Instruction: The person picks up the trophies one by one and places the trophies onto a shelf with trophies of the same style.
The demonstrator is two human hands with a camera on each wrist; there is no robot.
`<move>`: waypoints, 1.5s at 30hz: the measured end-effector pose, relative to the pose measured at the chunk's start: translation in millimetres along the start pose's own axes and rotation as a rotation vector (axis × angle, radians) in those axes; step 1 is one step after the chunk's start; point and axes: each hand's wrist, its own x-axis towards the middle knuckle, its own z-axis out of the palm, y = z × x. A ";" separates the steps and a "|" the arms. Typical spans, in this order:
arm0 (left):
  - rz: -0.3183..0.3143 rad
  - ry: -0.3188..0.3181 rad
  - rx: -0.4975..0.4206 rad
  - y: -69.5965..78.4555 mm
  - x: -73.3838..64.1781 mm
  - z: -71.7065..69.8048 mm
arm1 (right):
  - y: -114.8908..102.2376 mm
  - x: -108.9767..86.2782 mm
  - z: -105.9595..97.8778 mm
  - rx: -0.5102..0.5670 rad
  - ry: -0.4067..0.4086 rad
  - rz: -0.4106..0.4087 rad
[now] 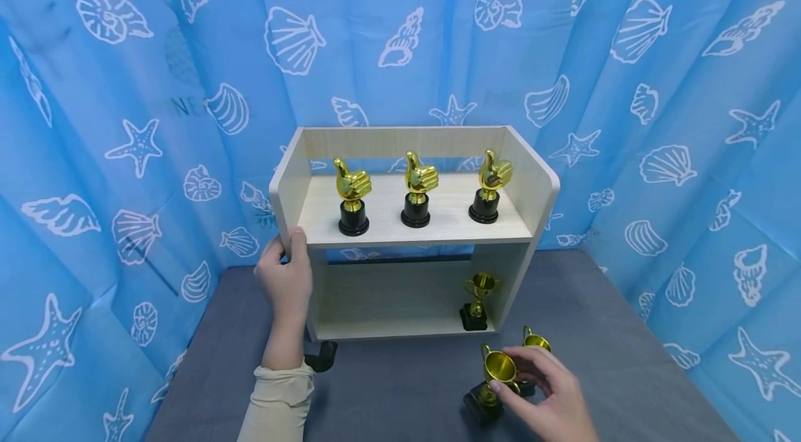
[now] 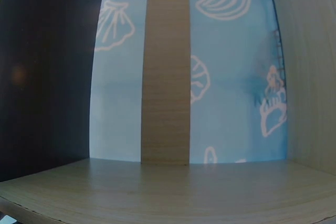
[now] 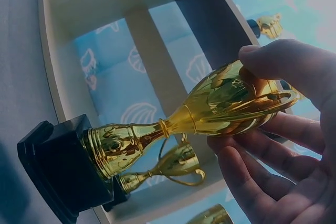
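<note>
My right hand (image 1: 551, 393) pinches the cup of a gold trophy (image 1: 498, 367) between thumb and fingers, in front of the shelf's right side. In the right wrist view this trophy (image 3: 220, 100) has a black base and loop handles. Partly behind the hand stands another gold trophy cup (image 1: 536, 339). My left hand (image 1: 289, 275) grips the left side panel of the pale wooden shelf (image 1: 407, 242). A gold trophy cup (image 1: 480, 288) stands at the right end of the lower compartment. The left wrist view shows the shelf's inside, with no hand visible.
Three gold thumbs-up trophies on black bases stand in a row on the upper board: left one (image 1: 353, 195), middle one (image 1: 417, 190), right one (image 1: 491, 185). A grey table (image 1: 388, 393) lies beneath. Blue shell-patterned curtain (image 1: 388, 32) hangs behind.
</note>
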 end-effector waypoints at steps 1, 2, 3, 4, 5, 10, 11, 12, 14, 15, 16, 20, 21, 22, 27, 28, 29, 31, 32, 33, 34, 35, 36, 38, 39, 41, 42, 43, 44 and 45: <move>-0.002 -0.002 0.002 0.0 -0.1 0.0 | -0.5 0.5 0.8 -0.004 -0.005 0.001; -0.003 -0.002 0.003 0.0 -0.2 0.0 | -0.9 1.2 1.5 -0.007 -0.009 0.002; -0.005 -0.003 0.006 0.1 -0.3 0.0 | -1.2 1.7 2.2 -0.006 -0.013 0.004; -0.006 -0.003 0.005 0.0 -0.3 0.0 | -1.8 2.1 2.8 -0.004 -0.017 0.007; -0.007 -0.003 0.005 0.0 -0.2 0.0 | -1.9 2.7 3.5 -0.005 -0.020 0.008; 0.000 0.006 0.001 -0.3 0.3 0.0 | -1.5 6.0 5.9 0.005 -0.038 0.028; 0.001 0.007 0.000 -0.4 0.5 0.0 | -1.1 6.8 6.4 0.007 -0.044 0.034; 0.004 0.008 -0.001 -0.4 0.6 0.1 | -1.1 7.6 6.8 0.013 -0.050 0.044; 0.005 0.007 -0.002 0.0 0.6 0.1 | -1.0 9.1 7.8 0.023 -0.064 0.064; 0.006 0.006 -0.002 0.2 0.5 0.1 | -1.0 9.7 8.2 0.028 -0.069 0.075; 0.006 0.004 -0.001 0.2 0.5 0.1 | -1.0 10.3 8.7 0.032 -0.074 0.087; 0.007 0.009 0.001 0.0 0.1 -0.3 | -0.6 12.3 10.5 0.041 -0.087 0.118; 0.006 0.011 0.002 -0.2 0.1 -0.3 | -0.5 12.7 10.9 0.042 -0.090 0.122; 0.005 0.012 0.002 -0.4 0.1 -0.4 | -0.4 13.2 11.2 0.042 -0.092 0.123; 0.001 0.015 0.006 -2.1 -0.1 -0.4 | 0.8 14.5 11.5 0.051 -0.102 0.104; 0.002 0.016 0.007 -2.5 -0.1 -0.4 | 1.2 14.8 11.6 0.054 -0.104 0.098; 0.002 0.018 0.009 -2.9 -0.1 -0.3 | 1.5 15.1 11.7 0.057 -0.106 0.093; 0.005 0.020 0.011 -3.1 0.0 -0.3 | 2.0 15.9 12.2 0.060 -0.108 0.083; 0.007 0.019 0.014 -3.2 0.1 -0.5 | 2.3 16.4 12.4 0.061 -0.109 0.080; 0.008 0.017 0.015 -3.0 0.0 -0.6 | 2.7 16.9 12.7 0.062 -0.111 0.077; 0.010 0.015 0.016 -2.6 -0.1 -0.7 | 3.4 17.3 13.0 0.065 -0.114 0.073; 0.012 0.012 0.017 -2.4 -0.2 -0.8 | 3.7 17.7 13.2 0.067 -0.115 0.069; 0.015 0.011 0.017 -2.3 -0.3 -0.7 | 4.2 18.2 13.4 0.072 -0.117 0.065; 0.018 0.006 0.017 -2.2 -0.5 -0.4 | 4.8 19.1 13.7 0.083 -0.121 0.059; 0.018 0.007 0.018 -2.0 -0.7 -0.2 | 5.0 19.5 13.9 0.088 -0.121 0.053; 0.017 0.008 0.019 -2.2 -0.5 0.2 | 5.3 20.4 14.4 0.098 -0.123 0.045; 0.016 0.010 0.018 -2.3 -0.3 0.4 | 5.5 20.9 14.7 0.101 -0.123 0.040; 0.015 0.010 0.017 -2.3 -0.2 0.4 | 5.7 21.3 14.9 0.102 -0.123 0.036; 0.012 0.011 0.016 -2.3 -0.1 0.4 | 5.8 21.7 15.2 0.104 -0.123 0.035; 0.011 0.012 0.014 -2.4 0.1 0.5 | 5.9 22.2 15.4 0.107 -0.123 0.033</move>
